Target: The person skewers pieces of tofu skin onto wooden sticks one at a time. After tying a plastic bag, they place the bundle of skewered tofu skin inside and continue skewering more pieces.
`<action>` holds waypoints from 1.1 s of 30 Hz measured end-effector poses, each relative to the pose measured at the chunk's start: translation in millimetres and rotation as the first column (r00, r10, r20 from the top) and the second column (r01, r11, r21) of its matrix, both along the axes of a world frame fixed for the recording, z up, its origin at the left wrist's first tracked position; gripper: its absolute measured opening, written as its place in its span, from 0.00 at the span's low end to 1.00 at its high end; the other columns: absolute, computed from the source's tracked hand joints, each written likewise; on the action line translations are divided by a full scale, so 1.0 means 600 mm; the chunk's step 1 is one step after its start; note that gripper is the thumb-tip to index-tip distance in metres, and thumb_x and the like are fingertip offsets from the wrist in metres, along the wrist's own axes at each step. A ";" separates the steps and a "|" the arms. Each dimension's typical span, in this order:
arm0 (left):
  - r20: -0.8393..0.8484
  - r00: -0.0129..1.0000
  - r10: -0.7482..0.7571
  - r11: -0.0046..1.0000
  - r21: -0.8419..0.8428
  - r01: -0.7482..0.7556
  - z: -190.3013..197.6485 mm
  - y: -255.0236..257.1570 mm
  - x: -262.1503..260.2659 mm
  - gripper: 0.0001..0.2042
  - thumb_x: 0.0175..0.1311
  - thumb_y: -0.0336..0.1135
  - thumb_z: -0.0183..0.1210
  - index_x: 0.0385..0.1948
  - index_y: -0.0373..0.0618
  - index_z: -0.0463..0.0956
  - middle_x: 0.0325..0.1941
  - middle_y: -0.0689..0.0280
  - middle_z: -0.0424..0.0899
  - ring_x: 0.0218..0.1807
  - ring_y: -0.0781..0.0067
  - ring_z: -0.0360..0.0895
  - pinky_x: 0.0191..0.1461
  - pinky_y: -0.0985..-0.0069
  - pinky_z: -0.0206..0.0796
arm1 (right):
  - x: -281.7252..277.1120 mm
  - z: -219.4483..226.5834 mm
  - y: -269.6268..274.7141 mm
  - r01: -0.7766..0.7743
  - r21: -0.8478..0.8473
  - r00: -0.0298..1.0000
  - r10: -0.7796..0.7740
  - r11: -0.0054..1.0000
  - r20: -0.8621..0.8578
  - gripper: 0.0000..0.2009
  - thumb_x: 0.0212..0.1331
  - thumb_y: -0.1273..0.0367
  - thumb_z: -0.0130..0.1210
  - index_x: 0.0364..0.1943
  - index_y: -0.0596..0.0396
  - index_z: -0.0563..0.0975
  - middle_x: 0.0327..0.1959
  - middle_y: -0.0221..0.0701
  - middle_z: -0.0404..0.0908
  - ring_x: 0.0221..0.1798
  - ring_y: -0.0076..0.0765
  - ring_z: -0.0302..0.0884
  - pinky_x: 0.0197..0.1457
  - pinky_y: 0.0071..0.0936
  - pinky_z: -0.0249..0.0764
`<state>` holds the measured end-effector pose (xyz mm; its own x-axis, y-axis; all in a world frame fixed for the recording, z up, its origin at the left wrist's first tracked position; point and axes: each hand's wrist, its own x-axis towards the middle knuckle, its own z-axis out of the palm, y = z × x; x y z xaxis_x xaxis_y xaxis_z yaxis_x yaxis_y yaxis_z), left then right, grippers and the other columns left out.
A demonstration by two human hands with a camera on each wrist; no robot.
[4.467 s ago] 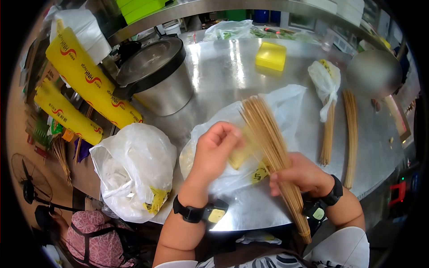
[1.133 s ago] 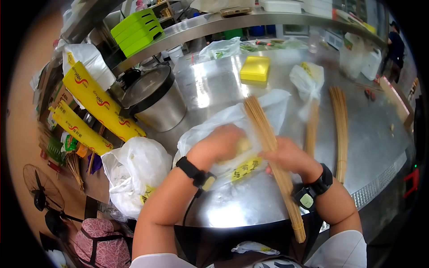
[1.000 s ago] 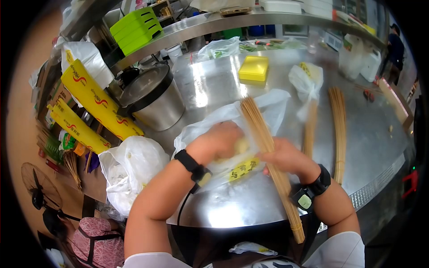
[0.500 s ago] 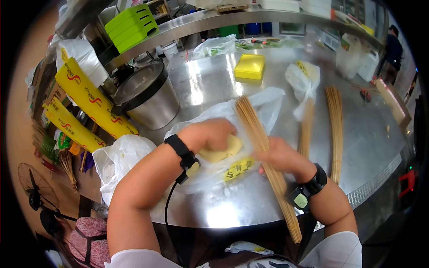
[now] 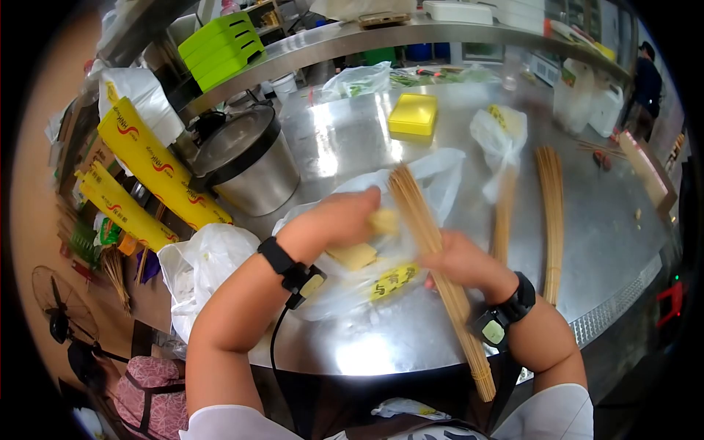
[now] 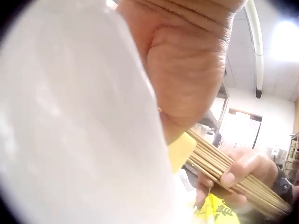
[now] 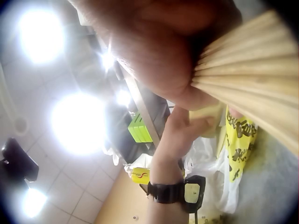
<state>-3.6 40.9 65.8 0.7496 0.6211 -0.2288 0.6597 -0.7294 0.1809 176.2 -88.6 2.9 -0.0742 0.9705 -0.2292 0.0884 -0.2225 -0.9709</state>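
Observation:
My right hand (image 5: 467,258) grips a thick bundle of bamboo skewers (image 5: 422,209), which slants from above the bag down past the table's front edge. Beside its upper end, my left hand (image 5: 352,218) pinches a pale yellow flat piece (image 5: 384,221), blurred in the head view. That pale yellow piece (image 7: 205,122) shows between thumb and fingers in the right wrist view. Below the left hand, another pale yellow slab (image 5: 353,255) lies on a white plastic bag (image 5: 323,295) with yellow printed patches. White plastic covers much of the left wrist view, hiding the left fingertips.
Two more skewer bundles lie at right, one partly bagged (image 5: 500,139), one bare (image 5: 550,227). A yellow box (image 5: 412,114) sits farther back. At left stand a lidded metal pot (image 5: 257,172), a full white bag (image 5: 213,264) and yellow film rolls (image 5: 158,165).
Over the last seconds my left hand has worked over the bag; in the last half second it lifts a yellow piece toward the skewers, leaving a slab below. The right hand keeps its grip.

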 end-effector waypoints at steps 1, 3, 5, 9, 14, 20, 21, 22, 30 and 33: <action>0.049 0.990 0.134 0.991 -0.017 -0.133 0.005 -0.004 -0.006 0.24 0.55 0.34 0.61 0.55 0.47 0.65 0.44 0.53 0.80 0.47 0.58 0.78 0.48 0.68 0.69 | -0.001 -0.001 0.000 -0.004 0.001 1.000 0.004 1.000 -0.003 0.14 0.51 0.73 0.55 0.41 0.70 0.72 0.28 0.37 0.78 0.21 0.29 0.78 0.24 0.25 0.75; 0.266 0.937 0.228 0.967 -0.173 -0.186 -0.012 -0.001 -0.039 0.25 0.58 0.34 0.59 0.58 0.45 0.62 0.46 0.54 0.79 0.49 0.61 0.77 0.49 0.69 0.69 | 0.001 -0.004 0.001 -0.003 -0.007 1.000 0.003 1.000 0.012 0.14 0.51 0.73 0.55 0.41 0.70 0.72 0.28 0.37 0.78 0.21 0.29 0.78 0.23 0.25 0.75; 0.450 0.825 0.342 0.921 -0.335 -0.199 -0.033 -0.013 -0.062 0.26 0.62 0.35 0.57 0.61 0.42 0.59 0.48 0.55 0.78 0.50 0.64 0.77 0.50 0.71 0.69 | 0.001 -0.003 0.002 -0.007 -0.001 1.000 0.008 1.000 0.030 0.14 0.51 0.73 0.55 0.41 0.69 0.72 0.28 0.37 0.78 0.21 0.29 0.78 0.23 0.25 0.75; 0.558 0.327 0.763 0.617 -0.780 -0.108 -0.073 -0.055 -0.099 0.25 0.68 0.38 0.51 0.61 0.32 0.58 0.51 0.56 0.76 0.54 0.66 0.75 0.54 0.71 0.67 | 0.000 -0.004 0.001 -0.016 0.004 0.999 0.015 1.000 0.045 0.14 0.52 0.73 0.55 0.41 0.69 0.73 0.27 0.37 0.78 0.21 0.29 0.78 0.22 0.25 0.74; 0.622 0.714 0.321 0.863 0.119 -0.491 -0.098 -0.087 -0.118 0.23 0.64 0.38 0.54 0.56 0.31 0.65 0.50 0.49 0.75 0.53 0.51 0.74 0.57 0.68 0.64 | -0.005 -0.001 0.001 -0.021 0.003 0.999 0.021 1.000 0.044 0.14 0.52 0.73 0.55 0.41 0.69 0.73 0.27 0.36 0.79 0.20 0.28 0.78 0.22 0.25 0.74; 0.617 0.759 0.206 0.923 0.136 -0.360 -0.052 -0.077 -0.160 0.17 0.54 0.27 0.61 0.47 0.41 0.75 0.46 0.56 0.77 0.51 0.57 0.73 0.54 0.69 0.66 | -0.007 -0.004 0.000 0.005 0.001 1.000 -0.005 1.000 0.001 0.13 0.52 0.74 0.55 0.40 0.69 0.73 0.27 0.36 0.79 0.20 0.28 0.78 0.22 0.24 0.74; 0.586 0.800 0.126 0.971 0.094 -0.221 -0.052 -0.067 -0.169 0.16 0.51 0.25 0.62 0.44 0.42 0.76 0.46 0.58 0.77 0.51 0.59 0.73 0.55 0.70 0.66 | -0.009 -0.001 -0.001 0.016 -0.007 1.000 -0.016 1.000 0.005 0.13 0.52 0.74 0.55 0.40 0.69 0.74 0.27 0.36 0.79 0.20 0.28 0.78 0.22 0.24 0.74; 0.560 0.828 0.039 0.996 0.048 -0.080 -0.053 -0.059 -0.175 0.15 0.48 0.24 0.63 0.41 0.43 0.78 0.45 0.61 0.77 0.51 0.61 0.73 0.55 0.71 0.66 | -0.010 0.001 -0.002 0.013 -0.008 1.000 -0.013 1.000 0.004 0.13 0.52 0.74 0.55 0.40 0.69 0.74 0.27 0.36 0.79 0.20 0.28 0.78 0.22 0.24 0.74; 0.642 0.764 0.060 0.990 -0.138 0.039 -0.065 -0.038 -0.190 0.12 0.46 0.23 0.66 0.36 0.42 0.80 0.44 0.65 0.78 0.51 0.67 0.74 0.59 0.73 0.63 | -0.008 0.017 -0.017 -0.046 -0.020 0.978 0.041 0.999 -0.203 0.10 0.52 0.74 0.58 0.38 0.64 0.75 0.27 0.33 0.79 0.24 0.27 0.78 0.29 0.24 0.76; 0.647 0.748 0.146 0.971 -0.237 0.016 -0.068 -0.034 -0.192 0.09 0.47 0.24 0.67 0.32 0.41 0.80 0.44 0.66 0.78 0.51 0.69 0.73 0.58 0.74 0.63 | -0.007 0.013 -0.019 -0.185 -0.015 0.944 0.173 0.983 -0.281 0.09 0.54 0.74 0.58 0.38 0.63 0.75 0.29 0.32 0.79 0.26 0.27 0.79 0.30 0.23 0.77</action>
<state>-118.6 20.2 25.3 0.7223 0.6699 0.1721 0.3621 -0.5783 0.7311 172.2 -99.7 10.8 -0.3119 0.9258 -0.2137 -0.1411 -0.2676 -0.9531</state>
